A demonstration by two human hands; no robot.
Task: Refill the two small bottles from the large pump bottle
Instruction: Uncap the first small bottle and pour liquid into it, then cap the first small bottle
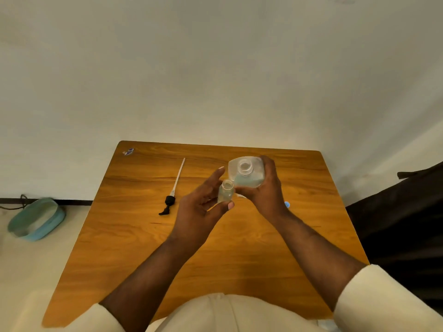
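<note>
Cream sleeves at the near edge, both forearms reaching over the brown wooden worktop [148,248]. Left hand [199,209]: grip pinching a small clear plastic bottle [225,191], uncapped, held above worktop. Right hand [266,188]: grip wrapped round a large clear plastic bottle [244,172] w/ pale blue liquid, pump off, tilted, neck just above small bottle's mouth. Black pump head w/ white dip tube [173,188] lies left. Small blue cap [287,204] beside right wrist.

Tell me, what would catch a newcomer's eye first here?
Two bare hands meet above the middle of the wooden table: the right hand grips a large open bottle, the left hand holds a small open bottle just beside its neck. Left of them lies the removed black pump with its long white tube.
</note>
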